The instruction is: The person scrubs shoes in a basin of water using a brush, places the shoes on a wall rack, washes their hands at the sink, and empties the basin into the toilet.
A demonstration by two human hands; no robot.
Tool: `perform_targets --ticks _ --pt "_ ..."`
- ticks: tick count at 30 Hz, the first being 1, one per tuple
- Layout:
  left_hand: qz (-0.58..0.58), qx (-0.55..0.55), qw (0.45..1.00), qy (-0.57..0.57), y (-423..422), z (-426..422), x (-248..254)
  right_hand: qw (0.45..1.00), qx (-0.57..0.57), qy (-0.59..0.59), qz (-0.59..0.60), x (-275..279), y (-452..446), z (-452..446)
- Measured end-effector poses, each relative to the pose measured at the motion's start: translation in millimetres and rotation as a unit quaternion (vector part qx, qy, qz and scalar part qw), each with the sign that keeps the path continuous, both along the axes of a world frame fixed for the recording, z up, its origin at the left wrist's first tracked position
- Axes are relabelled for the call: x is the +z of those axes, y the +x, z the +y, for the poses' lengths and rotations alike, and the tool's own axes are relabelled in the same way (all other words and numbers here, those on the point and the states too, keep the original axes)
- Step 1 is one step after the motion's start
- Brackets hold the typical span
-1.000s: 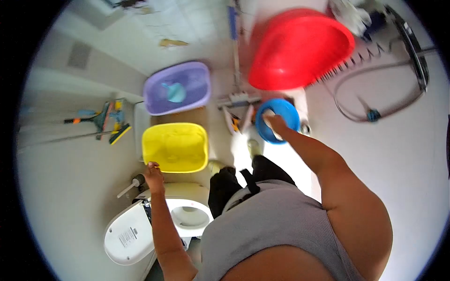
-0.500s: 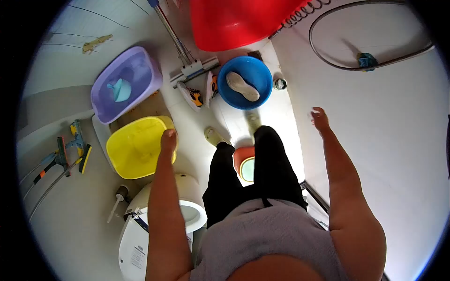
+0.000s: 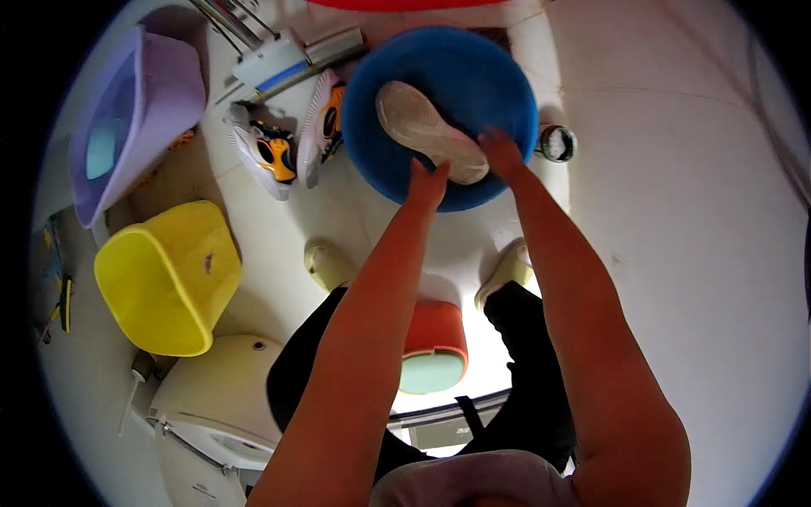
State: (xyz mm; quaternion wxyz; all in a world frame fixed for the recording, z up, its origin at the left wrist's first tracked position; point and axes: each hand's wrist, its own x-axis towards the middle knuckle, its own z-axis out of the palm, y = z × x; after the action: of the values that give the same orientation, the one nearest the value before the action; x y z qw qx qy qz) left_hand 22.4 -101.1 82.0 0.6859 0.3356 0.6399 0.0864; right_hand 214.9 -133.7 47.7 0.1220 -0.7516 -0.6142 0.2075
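The left hand (image 3: 429, 186) and right hand (image 3: 503, 155), wide apart half a second ago, now flank one end of a pale, sole-shaped shoe (image 3: 416, 120) inside a round blue plastic basin (image 3: 494, 84), putting it within two-handed reach. Both hands' fingers look loosely spread; contact is unclear.
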Motion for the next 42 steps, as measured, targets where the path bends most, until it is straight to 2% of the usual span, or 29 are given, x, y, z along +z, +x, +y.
perform_targets --ticks 1,2,4,5,8,9,12,13,14,15,16,17,18,20,21,22,23,25,26,29,31,32,34,35,38,40,42 --pt "0.001 0.045 0.999 -0.007 20 9 2 0.984 -0.106 -0.058 0.129 -2 3 10" --pt "0.037 0.032 0.999 0.007 32 16 -4 0.937 -0.207 -0.113 0.256 -6 2 21" --pt "0.105 -0.001 0.994 0.031 51 27 -8 0.887 -0.232 -0.215 0.336 3 -10 36" --pt "0.133 0.027 0.99 0.035 56 27 -12 0.858 -0.243 -0.257 0.373 1 -13 40" --pt "0.122 0.007 0.99 0.068 39 50 -25 0.831 -0.224 -0.34 0.38 -34 -6 61" --pt "0.078 0.018 0.994 0.068 30 50 -37 0.829 -0.244 -0.259 0.432 -49 -4 67" --pt "-0.131 0.064 0.988 0.047 -6 51 -70 0.837 -0.306 -0.104 0.443 -67 -35 78" --pt "-0.136 0.081 0.987 -0.013 -13 60 -81 0.837 -0.298 -0.139 0.438 -2 -50 80" --pt "-0.138 0.102 0.982 -0.077 -11 63 -66 0.812 -0.299 -0.174 0.47 -15 -49 78" --pt "-0.297 0.155 0.938 -0.092 -14 53 -47 0.788 -0.295 -0.209 0.499 -35 -45 82" --pt "-0.287 0.145 0.942 -0.094 -14 57 -52 0.761 -0.288 -0.247 0.526 -46 -44 85" --pt "-0.276 0.136 0.946 -0.099 -17 60 -61 0.754 -0.317 -0.258 0.514 -17 -42 80" --pt "-0.266 0.127 0.95 -0.103 -20 61 -69 0.77 -0.334 -0.23 0.493 -23 -36 76" --pt "-0.198 0.12 0.973 0.011 -13 63 -52 0.801 -0.364 -0.165 0.446 -37 -18 76" --pt "-0.157 0.108 0.979 0.071 -8 62 -47 0.875 -0.318 -0.167 0.324 -42 -10 72" --pt "-0.112 0.096 0.981 0.128 -5 58 -45 0.928 -0.267 -0.172 0.195 -40 -7 63" --pt "-0.099 0.072 0.983 0.138 -6 54 -53 0.96 -0.208 -0.175 0.064 -38 -8 52" --pt "-0.071 0.026 0.982 0.171 -11 61 -71 0.958 -0.225 -0.157 0.086 -20 -14 48" --pt "-0.094 0.044 0.982 0.16 -11 62 -67 0.957 -0.229 -0.148 0.095 -3 -20 47" --pt "-0.167 0.09 0.972 0.136 -5 60 -63 0.978 -0.103 -0.018 0.181 31 -43 22" --pt "-0.21 0.103 0.962 0.143 -1 57 -67 0.981 -0.097 -0.061 0.157 38 -66 32" --pt "-0.191 0.098 0.969 0.122 0 55 -63 0.981 -0.096 -0.083 0.146 38 -79 36" --pt "-0.151 0.077 0.982 0.085 -1 53 -55 0.951 -0.167 -0.096 0.24 9 -73 84" --pt "-0.179 0.08 0.977 0.09 -2 53 -55 0.931 -0.202 -0.098 0.287 -2 -69 101" --pt "-0.237 0.114 0.962 0.079 -10 59 -57 0.968 -0.166 -0.019 0.187 4 -105 74" --pt "-0.25 0.184 0.95 0.021 -11 60 -61 0.972 -0.118 0.05 0.198 12 -113 29" --pt "-0.21 0.158 0.965 0.024 -10 62 -59 0.971 -0.104 0.09 0.196 7 -105 9"
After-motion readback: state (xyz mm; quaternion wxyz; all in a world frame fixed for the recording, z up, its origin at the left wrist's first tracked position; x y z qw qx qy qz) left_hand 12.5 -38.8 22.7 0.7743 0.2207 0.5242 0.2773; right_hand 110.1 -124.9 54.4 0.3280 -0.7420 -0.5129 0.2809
